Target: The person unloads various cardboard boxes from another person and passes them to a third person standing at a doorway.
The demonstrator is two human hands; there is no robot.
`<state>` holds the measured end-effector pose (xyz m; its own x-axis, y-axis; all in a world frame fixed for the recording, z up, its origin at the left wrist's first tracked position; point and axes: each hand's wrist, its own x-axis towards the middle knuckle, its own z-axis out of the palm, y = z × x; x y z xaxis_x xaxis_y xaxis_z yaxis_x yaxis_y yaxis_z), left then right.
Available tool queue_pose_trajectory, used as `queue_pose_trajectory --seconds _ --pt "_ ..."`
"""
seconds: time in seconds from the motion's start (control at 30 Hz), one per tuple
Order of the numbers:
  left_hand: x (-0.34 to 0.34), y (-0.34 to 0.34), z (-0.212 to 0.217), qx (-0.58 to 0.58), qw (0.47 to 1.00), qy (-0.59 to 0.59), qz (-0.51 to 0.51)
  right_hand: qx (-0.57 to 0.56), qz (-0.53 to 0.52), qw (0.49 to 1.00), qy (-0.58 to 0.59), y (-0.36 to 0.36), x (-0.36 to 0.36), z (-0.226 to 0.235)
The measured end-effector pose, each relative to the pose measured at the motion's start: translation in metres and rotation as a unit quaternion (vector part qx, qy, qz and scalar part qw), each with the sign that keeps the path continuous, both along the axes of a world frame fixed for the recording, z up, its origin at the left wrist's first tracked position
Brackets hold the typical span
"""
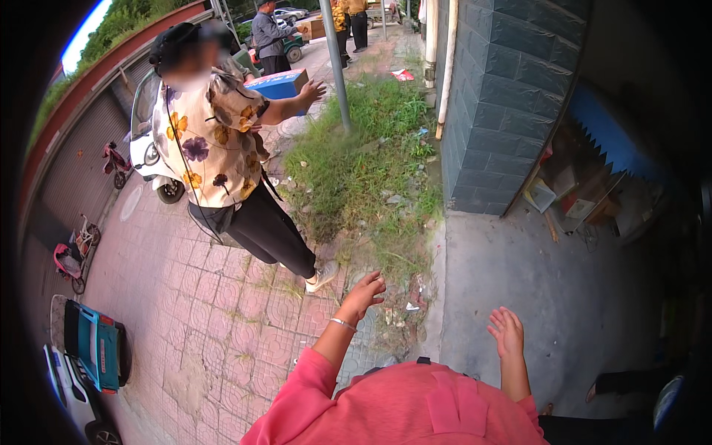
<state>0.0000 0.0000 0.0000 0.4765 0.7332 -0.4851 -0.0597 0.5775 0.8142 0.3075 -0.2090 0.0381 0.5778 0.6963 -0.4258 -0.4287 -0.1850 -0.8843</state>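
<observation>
One white scrap lies on the littered strip of earth, between the hands in view but touching neither — probably light and limp, best pinched at an edge. The left hand, loosely curled, and the right hand, opened wide, hold nothing visible. Farther out, a blue-and-red box shows behind the arm of a person in a flowered shirt; it looks like stiff cardboard, best supported from beneath — its weight I cannot tell.
</observation>
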Motion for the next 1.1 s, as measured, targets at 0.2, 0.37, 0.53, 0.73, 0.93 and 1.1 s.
queue_pose_trajectory --seconds 0.2,0.37,0.53,0.73,0.93,1.1 --pt "-0.018 0.010 -0.008 -0.002 1.000 0.001 0.005 -0.009 -0.003 1.000 0.005 0.013 -0.018 -0.016" --pt "-0.017 0.016 -0.009 -0.021 0.999 -0.012 0.029 -0.023 0.001 1.000 -0.009 0.019 -0.014 0.001" --pt "-0.029 0.031 0.007 -0.016 0.999 0.000 0.038 -0.028 0.022 0.999 0.007 0.039 -0.025 0.006" --pt "-0.022 0.048 0.055 0.074 0.997 0.015 0.027 -0.040 0.035 0.999 0.002 0.061 -0.020 0.017" --pt "-0.016 0.074 0.124 0.280 0.958 -0.015 0.060 -0.029 0.096 0.995 0.001 0.100 -0.016 0.038" --pt "-0.027 0.127 0.175 0.439 0.890 -0.002 0.120 -0.010 0.160 0.987 0.021 0.139 -0.033 0.043"
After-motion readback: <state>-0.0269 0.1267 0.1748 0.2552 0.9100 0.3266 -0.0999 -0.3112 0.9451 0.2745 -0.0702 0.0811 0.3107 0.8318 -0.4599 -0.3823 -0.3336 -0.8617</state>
